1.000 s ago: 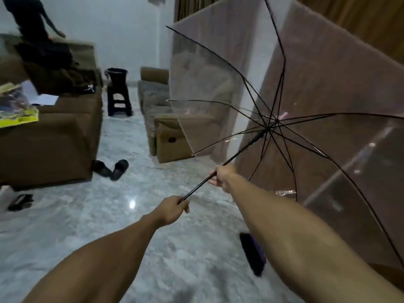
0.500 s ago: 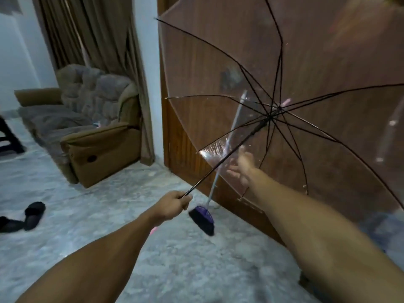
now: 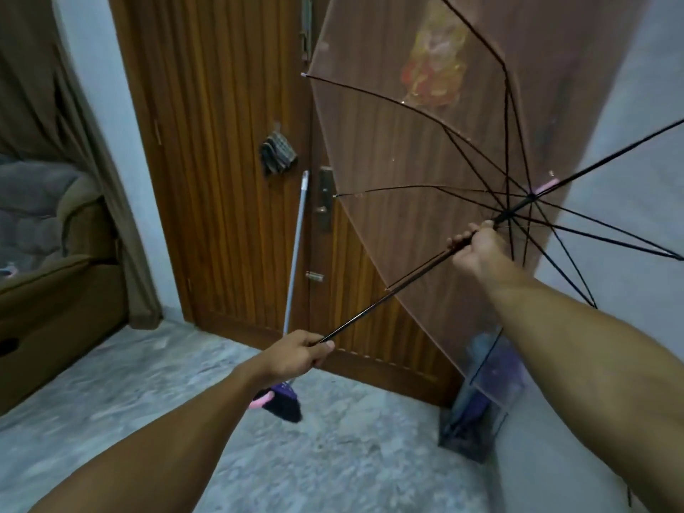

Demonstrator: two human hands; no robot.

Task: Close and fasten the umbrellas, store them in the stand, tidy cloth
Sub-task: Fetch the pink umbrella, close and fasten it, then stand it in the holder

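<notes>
Now the left hand (image 3: 296, 355) grips the open umbrella's (image 3: 425, 172) shaft near its handle; the right hand (image 3: 477, 249) grips it farther up.

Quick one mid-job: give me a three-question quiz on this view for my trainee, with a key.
1. True or false: the umbrella is already folded shut.
2. Which hand grips the shaft nearest the ribs' hub? A) left hand B) right hand
3. Fill in: the broom leans against the wooden ____.

Key:
1. False; its canopy is spread open.
2. B; the left hand holds the shaft's lower end.
3. door.
</notes>
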